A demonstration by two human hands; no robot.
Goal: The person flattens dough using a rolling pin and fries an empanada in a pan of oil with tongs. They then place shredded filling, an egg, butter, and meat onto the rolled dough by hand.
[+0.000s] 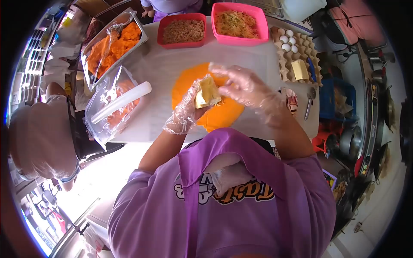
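Observation:
My left hand (186, 108), in a clear plastic glove, holds a pale yellow block (207, 92) over a flat orange sheet (223, 115) on the table. To the right of the block, my right hand (245, 88), also gloved, has its fingers apart and nothing visible in them. The orange sheet is partly hidden behind both hands. Some thin shreds show just below the block.
A tray of orange mash (114, 49) and a clear container with a white roller (122, 102) stand left. Red (183, 30) and pink (240, 23) tubs are at the back. An egg carton (301, 56) and a metal tool (309, 103) lie right. People stand left and behind the table.

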